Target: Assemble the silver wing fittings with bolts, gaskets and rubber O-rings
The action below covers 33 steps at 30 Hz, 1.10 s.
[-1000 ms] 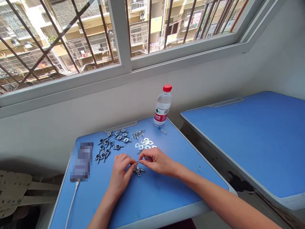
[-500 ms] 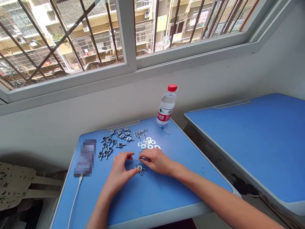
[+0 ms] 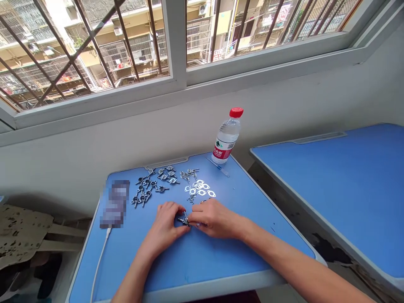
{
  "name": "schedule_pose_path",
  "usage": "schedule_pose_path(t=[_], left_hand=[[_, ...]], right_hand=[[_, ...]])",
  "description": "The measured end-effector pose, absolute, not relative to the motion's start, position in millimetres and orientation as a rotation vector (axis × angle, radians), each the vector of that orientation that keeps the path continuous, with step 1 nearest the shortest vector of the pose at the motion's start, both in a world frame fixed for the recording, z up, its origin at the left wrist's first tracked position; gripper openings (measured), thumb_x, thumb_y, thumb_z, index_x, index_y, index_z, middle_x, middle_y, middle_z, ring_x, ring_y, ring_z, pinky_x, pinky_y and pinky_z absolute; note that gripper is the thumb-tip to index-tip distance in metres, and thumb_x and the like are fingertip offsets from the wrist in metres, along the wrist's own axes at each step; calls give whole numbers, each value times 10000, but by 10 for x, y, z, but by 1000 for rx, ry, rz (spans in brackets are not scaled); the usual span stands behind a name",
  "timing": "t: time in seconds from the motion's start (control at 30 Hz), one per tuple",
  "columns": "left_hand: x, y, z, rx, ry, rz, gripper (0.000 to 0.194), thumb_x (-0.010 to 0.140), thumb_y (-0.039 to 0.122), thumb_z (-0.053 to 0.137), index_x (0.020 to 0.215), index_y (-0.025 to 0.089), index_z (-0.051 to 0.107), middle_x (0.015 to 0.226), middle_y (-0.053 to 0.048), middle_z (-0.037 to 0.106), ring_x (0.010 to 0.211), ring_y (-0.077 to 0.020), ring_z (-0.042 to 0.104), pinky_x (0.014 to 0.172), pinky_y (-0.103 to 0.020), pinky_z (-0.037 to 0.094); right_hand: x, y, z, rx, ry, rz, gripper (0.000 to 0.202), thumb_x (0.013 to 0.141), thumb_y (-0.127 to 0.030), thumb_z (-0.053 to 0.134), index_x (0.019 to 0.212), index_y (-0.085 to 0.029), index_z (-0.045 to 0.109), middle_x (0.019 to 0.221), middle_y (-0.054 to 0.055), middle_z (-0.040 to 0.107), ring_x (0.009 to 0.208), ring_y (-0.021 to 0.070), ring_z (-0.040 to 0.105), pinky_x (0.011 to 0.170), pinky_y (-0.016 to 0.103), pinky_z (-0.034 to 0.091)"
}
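Silver metal appears to be the material of the small lugged fitting with protruding stems [image 3: 182, 220], located well in front of the clear plastic bottle with the red cap [image 3: 226, 141], on the wearer's side and to its left. Judged handling: light, stiff and hard, unlikely to crush; smooth surfaces may slip or turn under pressure. Recommended hold: opposite edges of the body, clear of the thin stems, which look the easiest part to knock askew.

Left hand [image 3: 167, 225]: thumb against the fitting's near edge, forefinger at its far side; firmness of hold cannot be told. Right hand [image 3: 211, 216]: fingers drawn in at the fitting; what they clamp on, if anything, is hidden.

Outward, between fitting and bottle: tiny dark screw-like pieces [image 3: 191, 198], then flat silver oval plates with holes [image 3: 199, 185], presumably light and easily scattered. Well left of the bottle: dark-centred metal fittings [image 3: 153, 184]. Just in front of the bottle: a slim blue-and-clear pen-like tool [image 3: 217, 166]. All rest on the blue bench [image 3: 189, 261].
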State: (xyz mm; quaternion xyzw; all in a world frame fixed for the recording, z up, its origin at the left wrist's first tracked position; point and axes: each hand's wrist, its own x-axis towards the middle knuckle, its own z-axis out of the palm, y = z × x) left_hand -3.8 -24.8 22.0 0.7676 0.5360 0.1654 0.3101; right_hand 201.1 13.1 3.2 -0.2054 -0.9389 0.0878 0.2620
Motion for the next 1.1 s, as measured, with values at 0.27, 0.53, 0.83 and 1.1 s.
schedule_pose_path(t=[0.27,0.53,0.83,1.1], left_hand=[[-108,-238,253,2044,1440,420,120,827,226,652,945,229,630,1033,-27,628,1012,-243,532,903,-383,399],[-96,-260,271,2122,1407,412,136,846,227,627,965,247,690,1011,-30,665,998,-239,569,907,-394,389],[-39,-229,325,1965,1506,449,178,861,250,514,830,231,688,919,-26,685,947,-235,604,913,-403,398],[-5,-220,271,1989,1550,448,164,853,257,522,782,217,664,870,-34,670,905,-235,589,883,-410,393]], right_hand=[[2117,178,128,-631,-2453,415,147,843,-110,533,813,-182,658,663,4,646,544,108,498,531,237,294],[2103,187,150,-688,-2473,564,210,804,-73,529,864,-187,695,730,19,703,615,130,584,563,229,347],[2109,154,129,-680,-2643,405,238,773,-75,594,890,-218,744,679,3,675,549,116,535,517,257,256],[2073,133,108,-648,-2733,283,249,756,-77,588,879,-236,736,657,-7,656,505,107,463,502,277,196]])
